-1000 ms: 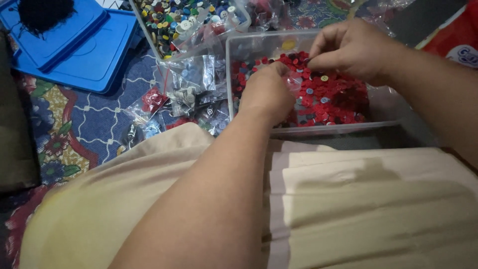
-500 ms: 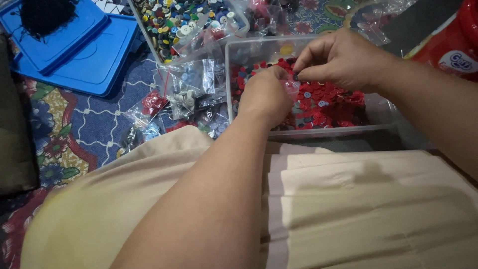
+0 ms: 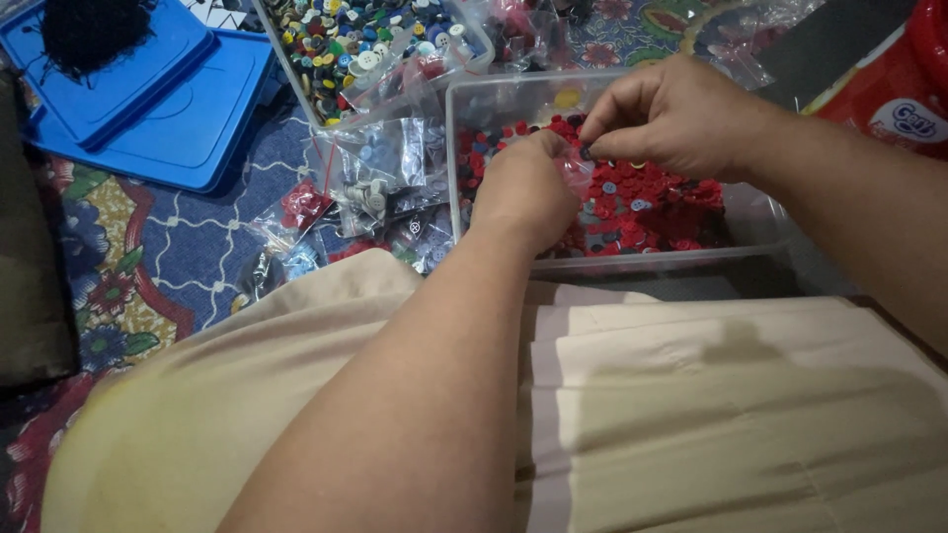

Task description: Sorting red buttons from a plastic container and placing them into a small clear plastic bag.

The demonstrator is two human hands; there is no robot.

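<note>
Over the clear tub (image 3: 632, 259) of red buttons (image 3: 671, 212), the left hand (image 3: 523, 192) is pinching a small plastic bag (image 3: 576, 170) while the right hand (image 3: 671, 114) is pinching a button at its mouth; holding the bag's mouth wide above the tub is catching any slips

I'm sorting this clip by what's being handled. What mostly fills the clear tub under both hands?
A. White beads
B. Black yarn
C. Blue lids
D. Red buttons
D: the clear tub under the left hand and right hand holds mostly red buttons, with a few bluish ones mixed in.

A red package (image 3: 894, 94) with a white oval label (image 3: 901, 118) sits at two o'clock; small clear bags (image 3: 380, 192), seemingly button-filled, lie at ten.
</note>
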